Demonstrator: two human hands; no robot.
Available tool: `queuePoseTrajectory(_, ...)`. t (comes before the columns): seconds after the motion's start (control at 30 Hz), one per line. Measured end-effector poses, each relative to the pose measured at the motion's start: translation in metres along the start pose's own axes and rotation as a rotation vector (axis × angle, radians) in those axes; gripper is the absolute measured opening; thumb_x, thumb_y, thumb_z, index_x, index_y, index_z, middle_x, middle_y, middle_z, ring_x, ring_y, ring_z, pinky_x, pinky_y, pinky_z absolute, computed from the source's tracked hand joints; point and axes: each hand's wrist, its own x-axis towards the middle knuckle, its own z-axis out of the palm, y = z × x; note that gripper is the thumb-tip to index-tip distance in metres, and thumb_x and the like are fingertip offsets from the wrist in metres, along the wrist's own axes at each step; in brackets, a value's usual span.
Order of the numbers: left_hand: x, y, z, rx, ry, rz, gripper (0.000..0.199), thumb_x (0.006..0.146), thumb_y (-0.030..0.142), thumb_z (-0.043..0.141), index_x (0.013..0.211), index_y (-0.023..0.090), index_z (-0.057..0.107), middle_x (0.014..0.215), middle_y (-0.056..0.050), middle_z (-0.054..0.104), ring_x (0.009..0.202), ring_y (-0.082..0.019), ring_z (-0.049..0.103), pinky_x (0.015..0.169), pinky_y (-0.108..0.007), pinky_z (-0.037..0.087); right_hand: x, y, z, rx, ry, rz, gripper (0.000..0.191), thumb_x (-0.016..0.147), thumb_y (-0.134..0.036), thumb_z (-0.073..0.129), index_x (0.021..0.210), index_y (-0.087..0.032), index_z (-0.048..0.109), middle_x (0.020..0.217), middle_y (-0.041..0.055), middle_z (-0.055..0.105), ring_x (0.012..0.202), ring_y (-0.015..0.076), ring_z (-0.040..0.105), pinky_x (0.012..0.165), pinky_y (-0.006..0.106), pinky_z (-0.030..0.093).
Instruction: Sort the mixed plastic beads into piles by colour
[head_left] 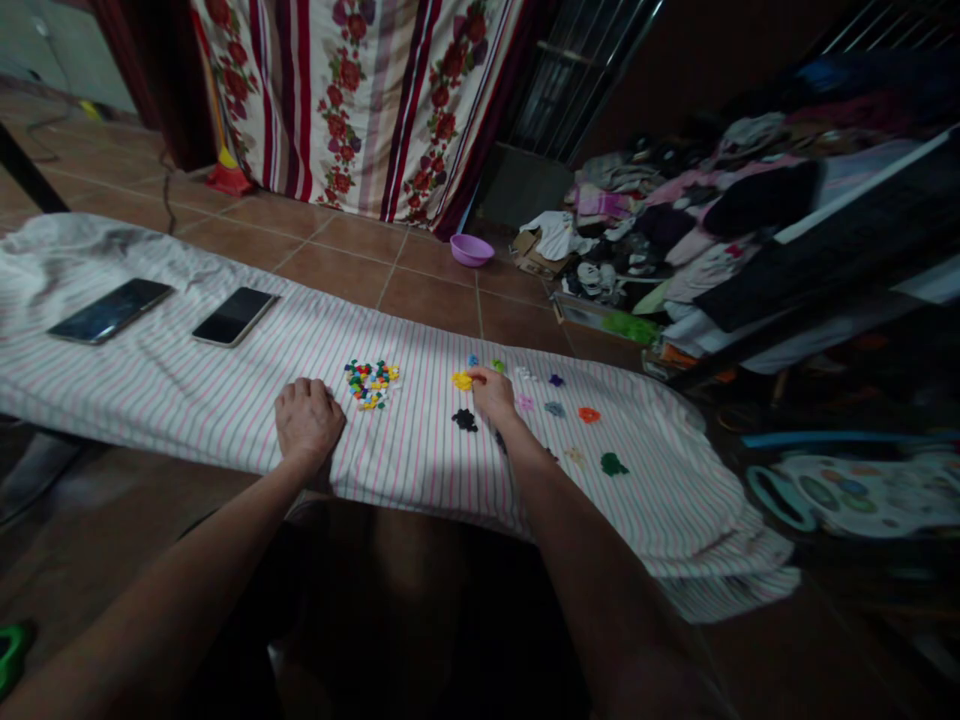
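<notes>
My left hand [307, 420] rests on the striped cloth [420, 470], its fingers curled under, just left of a mixed pile of small coloured pieces [371, 385]. At the small yellow pile [461, 381], the fingertips of my right hand [491, 392] are pinched together; whatever they grip is too small to make out. Below the yellow pile lies a black pile [464, 420]. Beside and beyond my right hand are small piles in blue [472, 360], light green [497, 366], pink [525, 403], grey [555, 409], orange [589, 415] and dark green [614, 464].
Two dark-screened devices, a tablet [112, 310] and a phone [235, 316], lie on the cloth at the left. On the tiled floor beyond stands a purple basin [472, 250]. Clothes [675, 210] are heaped at the right, behind a floral curtain's [345, 100] right side.
</notes>
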Motion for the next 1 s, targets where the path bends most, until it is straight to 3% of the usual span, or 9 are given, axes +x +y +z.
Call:
queuePoseTrajectory(0.23, 0.000, 0.000, 0.000, 0.007, 0.002, 0.002, 0.029, 0.082, 0.027, 0.035, 0.092, 0.015, 0.059, 0.096, -0.016, 0.057, 0.094, -0.029, 0.047, 0.081, -0.043, 0.035, -0.007, -0.006, -0.006, 0.012, -0.023, 0.032, 0.032, 0.076, -0.010, 0.047, 0.093, -0.020, 0.072, 0.093, 0.0056, 0.072, 0.087, 0.0179, 0.065, 0.082, 0.029, 0.047)
queuePoseTrajectory(0.53, 0.000, -0.001, 0.002, 0.025, 0.015, 0.010, 0.026, 0.081, 0.027, 0.037, 0.091, 0.015, 0.059, 0.095, -0.014, 0.057, 0.094, -0.029, 0.048, 0.081, -0.041, 0.035, -0.006, -0.020, -0.007, -0.003, 0.007, -0.027, 0.029, 0.077, -0.012, 0.046, 0.087, -0.021, 0.072, 0.092, 0.0057, 0.070, 0.087, 0.0194, 0.064, 0.086, 0.033, 0.046)
queuePoseTrajectory(0.73, 0.001, -0.001, 0.003, -0.013, -0.008, 0.001, 0.030, 0.081, 0.026, 0.037, 0.096, 0.014, 0.060, 0.097, -0.016, 0.056, 0.096, -0.030, 0.046, 0.082, -0.043, 0.033, -0.015, -0.045, 0.004, 0.027, -0.017, -0.179, 0.029, 0.080, -0.013, 0.045, 0.088, -0.022, 0.071, 0.092, 0.0036, 0.070, 0.088, 0.0184, 0.062, 0.084, 0.032, 0.047)
queuePoseTrajectory(1.0, 0.001, -0.001, 0.003, -0.011, 0.016, 0.002, 0.027, 0.081, 0.024, 0.037, 0.092, 0.014, 0.059, 0.095, -0.015, 0.056, 0.095, -0.029, 0.047, 0.082, -0.042, 0.034, -0.036, -0.087, 0.032, 0.109, -0.199, -0.326, 0.027, 0.081, -0.011, 0.047, 0.092, -0.022, 0.070, 0.091, 0.0022, 0.068, 0.086, 0.0164, 0.060, 0.082, 0.028, 0.046)
